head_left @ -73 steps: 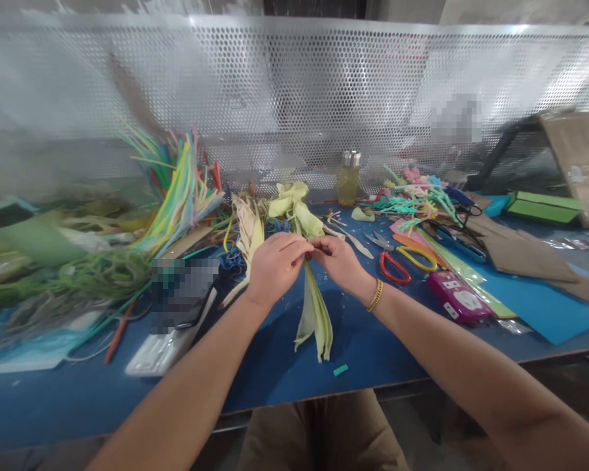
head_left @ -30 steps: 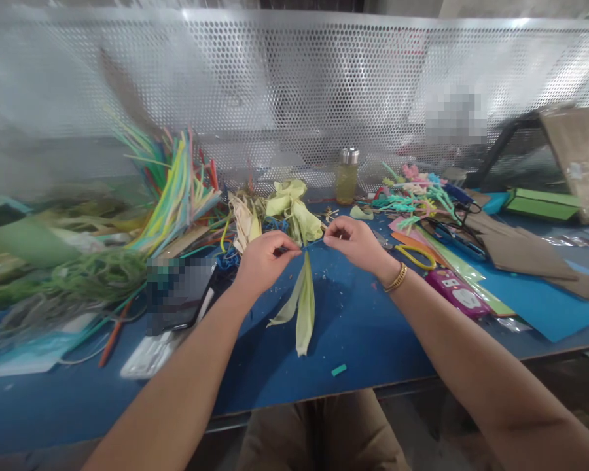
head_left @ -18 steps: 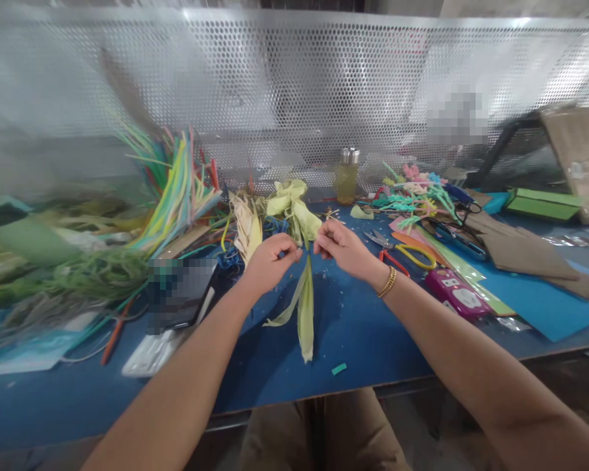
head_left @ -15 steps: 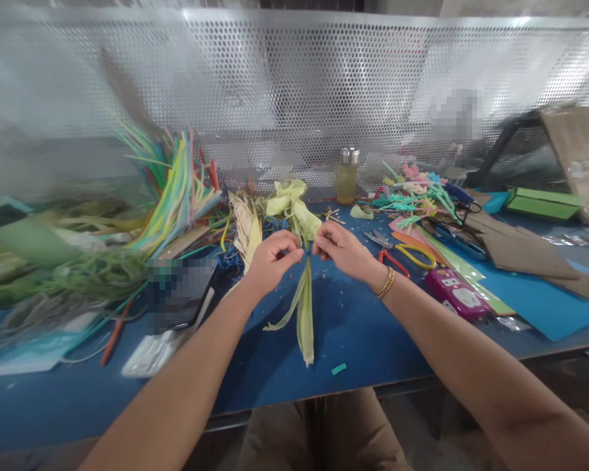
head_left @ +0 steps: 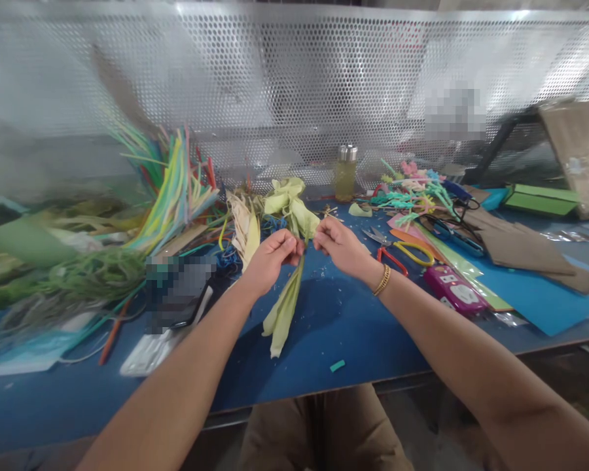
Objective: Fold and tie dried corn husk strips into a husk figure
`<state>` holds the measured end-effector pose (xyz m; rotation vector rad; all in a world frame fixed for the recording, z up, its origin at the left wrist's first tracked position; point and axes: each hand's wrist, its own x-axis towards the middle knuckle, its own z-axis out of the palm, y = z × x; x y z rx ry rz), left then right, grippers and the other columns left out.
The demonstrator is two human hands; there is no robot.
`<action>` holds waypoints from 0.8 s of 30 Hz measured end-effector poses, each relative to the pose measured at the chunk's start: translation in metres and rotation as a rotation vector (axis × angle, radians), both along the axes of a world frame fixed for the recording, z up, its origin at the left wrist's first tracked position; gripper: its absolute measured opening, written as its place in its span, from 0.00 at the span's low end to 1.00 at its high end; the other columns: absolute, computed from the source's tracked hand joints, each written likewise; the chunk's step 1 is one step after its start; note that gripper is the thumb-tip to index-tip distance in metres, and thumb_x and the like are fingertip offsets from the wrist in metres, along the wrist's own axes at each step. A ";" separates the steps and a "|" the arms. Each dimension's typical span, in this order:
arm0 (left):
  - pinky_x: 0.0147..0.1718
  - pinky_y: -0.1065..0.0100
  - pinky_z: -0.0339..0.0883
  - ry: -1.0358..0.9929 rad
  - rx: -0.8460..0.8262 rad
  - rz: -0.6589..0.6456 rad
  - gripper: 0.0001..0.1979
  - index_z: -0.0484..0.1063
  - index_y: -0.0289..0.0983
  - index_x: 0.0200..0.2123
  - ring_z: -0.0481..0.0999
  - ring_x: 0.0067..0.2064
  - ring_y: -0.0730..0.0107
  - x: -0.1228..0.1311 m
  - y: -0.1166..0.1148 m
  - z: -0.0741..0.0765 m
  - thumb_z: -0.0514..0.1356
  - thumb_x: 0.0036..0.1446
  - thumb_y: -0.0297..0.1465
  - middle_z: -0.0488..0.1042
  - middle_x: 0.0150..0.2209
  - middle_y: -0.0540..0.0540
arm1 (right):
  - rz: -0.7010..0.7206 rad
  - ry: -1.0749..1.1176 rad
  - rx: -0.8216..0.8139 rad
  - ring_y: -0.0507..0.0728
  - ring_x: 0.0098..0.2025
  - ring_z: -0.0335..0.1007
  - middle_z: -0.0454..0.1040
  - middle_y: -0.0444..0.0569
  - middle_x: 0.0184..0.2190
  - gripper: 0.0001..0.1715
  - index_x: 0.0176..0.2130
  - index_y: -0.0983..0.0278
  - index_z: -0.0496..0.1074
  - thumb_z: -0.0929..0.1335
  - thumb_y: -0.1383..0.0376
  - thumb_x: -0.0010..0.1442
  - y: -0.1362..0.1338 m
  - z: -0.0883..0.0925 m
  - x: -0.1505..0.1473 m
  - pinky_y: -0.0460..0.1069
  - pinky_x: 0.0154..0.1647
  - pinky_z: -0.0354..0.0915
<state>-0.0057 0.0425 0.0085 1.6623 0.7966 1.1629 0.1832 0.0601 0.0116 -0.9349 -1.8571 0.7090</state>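
Observation:
A pale green bundle of corn husks is raised over the middle of the blue table. Its narrow neck runs into my left hand, whose fingers are closed on it. Two long husk strips dangle below that hand, and a wide crumpled part flares out above. Close on the right, my right hand is pinched at the neck; whatever lies between its fingertips is too small to make out. Drier, cream-coloured husks lie just beyond my left hand.
Scissors with red and yellow handles and a purple box lie to the right. A lidded bottle stands near the perforated metal screen. Colourful strips and green cord crowd the left. A small teal piece sits near the front edge.
The hanging strips have swung left and turned, showing broader. My left hand has curled tighter round the neck. My right hand stays pinched, raised very slightly.

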 end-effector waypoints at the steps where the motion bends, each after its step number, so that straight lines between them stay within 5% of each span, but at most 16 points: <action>1: 0.28 0.69 0.63 0.013 0.017 0.020 0.15 0.65 0.38 0.28 0.66 0.27 0.73 0.000 0.001 0.000 0.56 0.61 0.42 0.70 0.30 0.48 | -0.011 -0.006 0.008 0.49 0.25 0.60 0.69 0.41 0.26 0.05 0.31 0.61 0.60 0.61 0.66 0.61 0.001 -0.001 0.000 0.46 0.29 0.58; 12: 0.26 0.69 0.57 0.127 0.089 0.107 0.15 0.63 0.38 0.26 0.60 0.25 0.73 -0.002 0.008 -0.004 0.54 0.61 0.40 0.67 0.26 0.50 | -0.048 -0.107 0.059 0.51 0.29 0.62 0.69 0.41 0.25 0.07 0.29 0.62 0.61 0.61 0.69 0.59 0.005 -0.002 0.003 0.47 0.34 0.57; 19: 0.35 0.67 0.67 0.069 0.007 0.132 0.10 0.69 0.37 0.30 0.70 0.32 0.71 0.001 0.010 -0.012 0.57 0.58 0.37 0.72 0.30 0.48 | -0.013 -0.087 0.032 0.51 0.28 0.64 0.71 0.42 0.26 0.07 0.29 0.61 0.62 0.62 0.68 0.60 0.003 -0.001 0.003 0.48 0.33 0.60; 24: 0.37 0.65 0.67 0.128 0.027 0.133 0.11 0.71 0.36 0.34 0.72 0.34 0.70 0.003 0.011 -0.011 0.66 0.47 0.33 0.74 0.31 0.49 | -0.003 -0.043 0.113 0.52 0.33 0.65 0.71 0.45 0.30 0.06 0.30 0.62 0.66 0.65 0.66 0.60 -0.012 0.013 -0.001 0.48 0.36 0.61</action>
